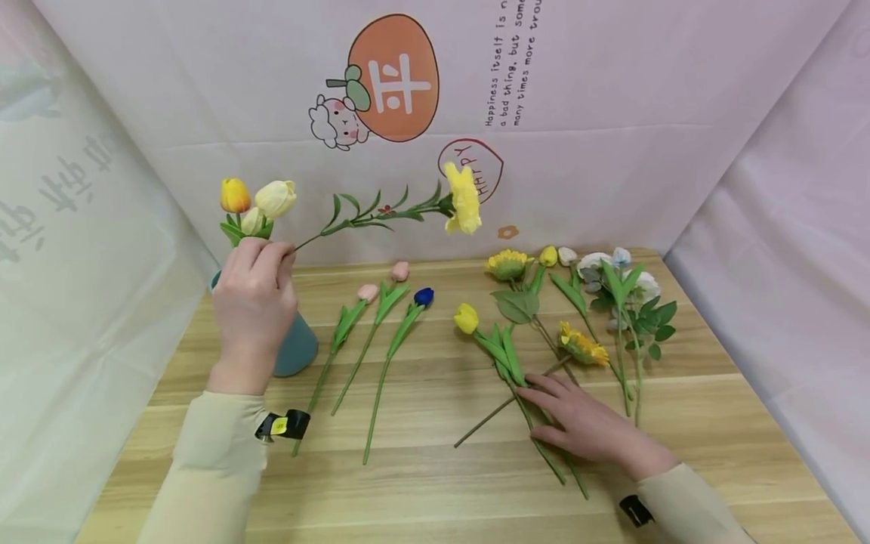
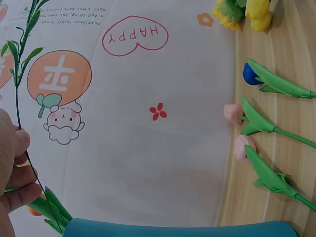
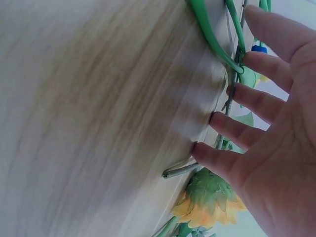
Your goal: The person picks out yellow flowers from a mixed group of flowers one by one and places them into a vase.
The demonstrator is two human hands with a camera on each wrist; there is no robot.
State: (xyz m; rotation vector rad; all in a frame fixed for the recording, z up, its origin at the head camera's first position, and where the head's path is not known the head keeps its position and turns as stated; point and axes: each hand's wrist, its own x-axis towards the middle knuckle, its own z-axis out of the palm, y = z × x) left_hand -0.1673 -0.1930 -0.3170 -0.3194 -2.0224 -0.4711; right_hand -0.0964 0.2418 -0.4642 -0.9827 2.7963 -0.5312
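Right hand [image 1: 587,427] flat on stems; left hand [image 1: 253,298] pinches yellow carnation [image 1: 463,198] stem.

1. The carnation [image 1: 464,198] is bright yellow on a dark green leafy stem.
2. The vase [image 1: 297,346] is plain teal; the tulips [image 1: 257,199] in it are orange and cream.
3. Right of the vase lie two pink tulips [image 1: 384,281] and a blue tulip [image 1: 424,296], all green-stemmed.
4. The table [image 1: 435,483] is pale wood with streaked grain.
5. The backdrop [image 1: 612,113] is white with an orange fruit print [image 1: 393,78].
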